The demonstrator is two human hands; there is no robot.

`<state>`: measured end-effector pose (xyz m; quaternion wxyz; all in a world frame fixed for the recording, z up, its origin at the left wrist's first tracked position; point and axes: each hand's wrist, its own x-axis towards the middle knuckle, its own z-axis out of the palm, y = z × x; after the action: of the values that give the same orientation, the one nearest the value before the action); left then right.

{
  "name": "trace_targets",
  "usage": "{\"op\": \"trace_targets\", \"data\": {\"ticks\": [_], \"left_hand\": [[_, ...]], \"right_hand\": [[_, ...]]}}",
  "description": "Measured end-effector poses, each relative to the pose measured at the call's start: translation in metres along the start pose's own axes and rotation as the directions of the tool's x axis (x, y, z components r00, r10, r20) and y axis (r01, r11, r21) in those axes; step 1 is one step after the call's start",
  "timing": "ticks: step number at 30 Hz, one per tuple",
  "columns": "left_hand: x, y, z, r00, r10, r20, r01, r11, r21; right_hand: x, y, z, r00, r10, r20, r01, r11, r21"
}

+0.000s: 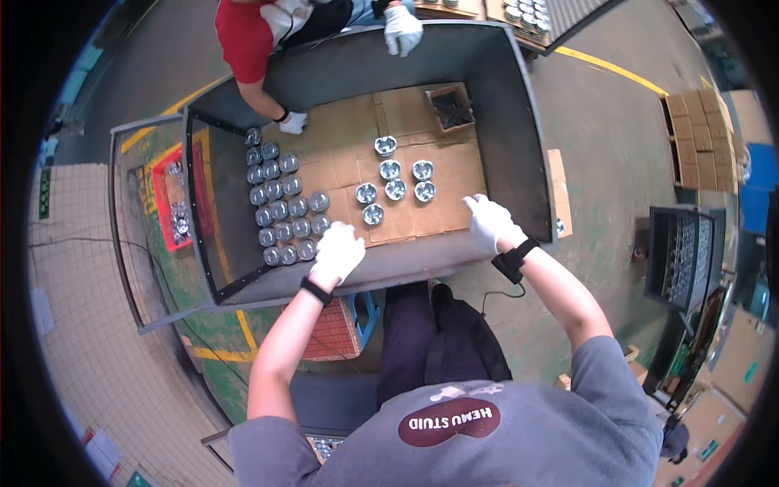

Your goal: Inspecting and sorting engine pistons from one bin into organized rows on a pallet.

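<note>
White gloves cover both of my hands. My left hand (337, 253) is over the near side of the bin (389, 268), beside the near right corner of a block of silvery pistons (280, 209). Its fingers are partly bent, and no piston shows in it. Toward the bin's near right corner, my right hand (490, 222) hovers with its fingers loosely apart and nothing visible in them. Between my hands and farther in, several pistons (395, 190) stand apart on the cardboard (341, 166), their hollow undersides up. The block's pistons show smooth round tops.
Across the bin, a co-worker's gloved hand (293, 123) reaches in near the block; another gloved hand (402, 31) is at the far rim. A small cardboard box (449, 107) sits in the far right corner. Left of the bin is a red crate (174, 199); stacked cartons (702, 138) stand right.
</note>
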<state>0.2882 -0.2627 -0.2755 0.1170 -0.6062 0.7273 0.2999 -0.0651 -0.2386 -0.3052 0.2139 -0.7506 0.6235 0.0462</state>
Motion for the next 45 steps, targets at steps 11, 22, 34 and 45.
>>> {"op": "trace_targets", "data": {"ticks": [11,22,34,45], "left_hand": [[0.254,-0.024,0.229,0.999,0.038,0.036,-0.03,0.978,-0.204],[0.338,-0.036,0.323,0.99,0.053,-0.134,-0.068,0.991,-0.114],[0.367,-0.049,0.332,0.899,0.401,-0.177,-0.32,0.876,0.361],[0.356,0.0,0.285,0.976,-0.035,-0.216,0.061,0.992,0.111]], "right_hand": [[0.224,0.04,0.24,0.935,0.166,0.313,-0.107,0.974,-0.198],[0.277,0.073,0.353,0.83,0.404,0.384,-0.519,0.812,0.268],[0.232,0.086,0.354,0.672,0.533,0.515,-0.71,0.662,0.242],[0.147,0.068,0.153,0.935,0.191,0.298,-0.245,0.957,0.155]]}}
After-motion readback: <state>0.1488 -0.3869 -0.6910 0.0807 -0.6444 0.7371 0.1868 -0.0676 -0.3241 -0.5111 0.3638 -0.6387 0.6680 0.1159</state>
